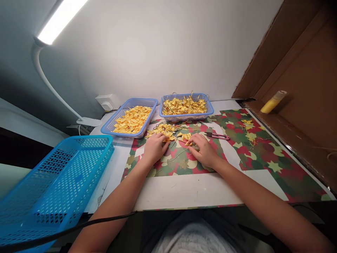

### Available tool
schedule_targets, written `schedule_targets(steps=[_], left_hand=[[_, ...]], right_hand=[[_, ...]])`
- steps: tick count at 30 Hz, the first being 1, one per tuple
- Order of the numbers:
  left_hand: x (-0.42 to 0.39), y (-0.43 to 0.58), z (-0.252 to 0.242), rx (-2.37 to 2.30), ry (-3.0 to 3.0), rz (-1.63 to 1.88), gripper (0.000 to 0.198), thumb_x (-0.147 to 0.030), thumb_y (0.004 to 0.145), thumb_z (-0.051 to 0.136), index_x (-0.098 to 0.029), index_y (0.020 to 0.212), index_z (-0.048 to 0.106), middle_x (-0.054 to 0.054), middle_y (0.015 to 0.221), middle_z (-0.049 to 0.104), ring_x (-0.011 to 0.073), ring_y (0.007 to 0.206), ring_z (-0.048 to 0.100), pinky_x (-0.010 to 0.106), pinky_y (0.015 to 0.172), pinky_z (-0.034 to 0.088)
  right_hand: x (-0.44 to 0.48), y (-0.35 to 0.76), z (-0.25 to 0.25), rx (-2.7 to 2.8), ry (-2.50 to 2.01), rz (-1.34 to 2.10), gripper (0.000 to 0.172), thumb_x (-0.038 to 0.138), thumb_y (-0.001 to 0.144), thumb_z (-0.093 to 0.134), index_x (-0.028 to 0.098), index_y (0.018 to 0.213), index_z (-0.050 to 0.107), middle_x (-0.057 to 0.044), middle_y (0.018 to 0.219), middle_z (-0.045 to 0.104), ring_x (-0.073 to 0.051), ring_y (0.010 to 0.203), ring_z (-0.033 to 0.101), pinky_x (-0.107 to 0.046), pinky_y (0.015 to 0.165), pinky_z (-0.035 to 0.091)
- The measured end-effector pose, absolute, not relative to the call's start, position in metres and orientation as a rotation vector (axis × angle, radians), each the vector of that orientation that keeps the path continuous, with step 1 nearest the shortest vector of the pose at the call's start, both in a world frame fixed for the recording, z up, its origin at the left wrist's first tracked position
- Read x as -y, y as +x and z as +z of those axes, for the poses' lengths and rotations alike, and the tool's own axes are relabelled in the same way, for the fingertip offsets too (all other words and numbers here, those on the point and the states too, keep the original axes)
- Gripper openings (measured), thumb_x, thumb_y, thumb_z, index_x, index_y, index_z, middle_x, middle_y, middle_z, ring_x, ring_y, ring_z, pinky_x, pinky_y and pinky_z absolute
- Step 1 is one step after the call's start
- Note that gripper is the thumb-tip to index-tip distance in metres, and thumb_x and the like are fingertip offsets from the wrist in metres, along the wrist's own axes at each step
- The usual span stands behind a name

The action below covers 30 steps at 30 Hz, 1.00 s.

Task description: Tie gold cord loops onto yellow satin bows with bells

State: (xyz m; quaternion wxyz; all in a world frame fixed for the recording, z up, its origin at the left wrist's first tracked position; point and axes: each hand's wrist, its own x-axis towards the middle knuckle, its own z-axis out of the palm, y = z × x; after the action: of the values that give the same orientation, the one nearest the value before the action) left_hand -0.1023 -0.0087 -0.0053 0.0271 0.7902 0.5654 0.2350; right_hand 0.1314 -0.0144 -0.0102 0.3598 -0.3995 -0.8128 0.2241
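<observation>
Head view: A small yellow piece point(188, 143) sits between the thumb and forefinger of a person's right hand point(204, 151), pinched at its edge, a hold that seems meant to leave most of it exposed. The left hand point(154, 147) lies opposite, its fingers bent at the near edge of a loose pile point(160, 129) of similar pieces; whether they grip anything cannot be told. A pale cord point(175, 158) curves across the gap on the near side of both sets of fingertips. Snips point(221, 136) lie just beyond the right fingers, probably parked there for a quick reach. Farther past the left fingers, a perforated basket point(105, 129) holds flat yellow pieces; beyond the right fingers, a second basket point(188, 117) holds pieces mixed with golden strands, the separation presumably keeping the two sorts apart. A patterned sheet point(252, 165) covers much of the worktop point(116, 158), perhaps to protect it. Well left of the left fingers stands a bright blue basket point(79, 179). A lit lamp point(61, 21) leans in above, apparently angled to brighten the handwork.
</observation>
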Motion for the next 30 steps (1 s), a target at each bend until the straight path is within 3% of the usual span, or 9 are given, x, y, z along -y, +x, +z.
schedule_targets(steps=[4,9,14,18,24,27,30], left_hand=[[0.008,-0.101,-0.007,-1.732,2.308,0.837,0.014,-0.023,0.083,0.058,-0.020,0.072,0.065,0.007,0.082,0.067,0.0242,0.082,0.057,0.036,0.076,0.041],[0.014,-0.099,0.003,-1.697,2.012,1.093,0.011,-0.023,0.075,0.065,-0.019,0.065,0.061,0.004,0.072,0.062,0.0204,0.075,0.053,0.033,0.072,0.040],[0.026,-0.080,0.008,-1.460,1.609,1.206,0.027,-0.044,0.079,0.063,-0.018,0.078,0.060,0.000,0.067,0.059,0.0125,0.058,0.050,0.025,0.055,0.040],[0.037,-0.061,0.008,-1.262,1.394,1.142,0.035,-0.048,0.077,0.065,-0.018,0.092,0.059,0.000,0.069,0.061,0.0100,0.055,0.052,0.021,0.051,0.039],[0.046,-0.054,0.012,-1.036,1.213,1.128,0.039,-0.039,0.070,0.076,-0.019,0.097,0.058,-0.002,0.069,0.059,0.0089,0.061,0.053,0.018,0.055,0.038],[0.049,-0.056,0.013,-1.001,1.355,1.108,0.043,-0.037,0.076,0.073,-0.020,0.111,0.055,-0.002,0.071,0.057,0.0086,0.059,0.049,0.019,0.054,0.036],[0.050,-0.057,0.012,-1.011,1.489,1.104,0.037,-0.039,0.079,0.069,-0.019,0.109,0.059,0.000,0.075,0.058,0.0104,0.064,0.050,0.021,0.057,0.038]], right_hand=[[0.014,0.132,-0.010,2.108,-1.030,0.574,0.007,0.014,0.086,0.054,0.020,0.087,0.058,-0.006,0.093,0.059,-0.022,0.090,0.053,-0.036,0.081,0.043],[0.018,0.130,-0.005,2.067,-1.019,0.615,0.005,0.017,0.087,0.055,0.020,0.085,0.058,-0.006,0.092,0.059,-0.021,0.091,0.053,-0.036,0.082,0.043],[0.026,0.120,0.003,1.927,-0.962,0.949,0.010,0.028,0.086,0.059,0.019,0.089,0.062,-0.006,0.092,0.061,-0.018,0.084,0.056,-0.029,0.068,0.044],[0.032,0.111,0.003,1.779,-0.964,1.151,0.023,0.040,0.085,0.058,0.018,0.079,0.058,-0.001,0.073,0.053,-0.013,0.065,0.047,-0.025,0.055,0.037],[0.033,0.113,0.002,1.698,-0.944,1.246,0.023,0.038,0.087,0.049,0.019,0.074,0.048,0.002,0.065,0.046,-0.012,0.061,0.043,-0.024,0.055,0.035],[0.032,0.117,0.005,1.750,-0.907,1.252,0.020,0.034,0.086,0.044,0.020,0.072,0.045,0.002,0.066,0.044,-0.012,0.062,0.042,-0.025,0.058,0.035],[0.031,0.119,0.007,1.859,-0.853,1.239,0.023,0.032,0.082,0.047,0.019,0.064,0.042,0.002,0.065,0.043,-0.013,0.064,0.040,-0.026,0.060,0.033]])
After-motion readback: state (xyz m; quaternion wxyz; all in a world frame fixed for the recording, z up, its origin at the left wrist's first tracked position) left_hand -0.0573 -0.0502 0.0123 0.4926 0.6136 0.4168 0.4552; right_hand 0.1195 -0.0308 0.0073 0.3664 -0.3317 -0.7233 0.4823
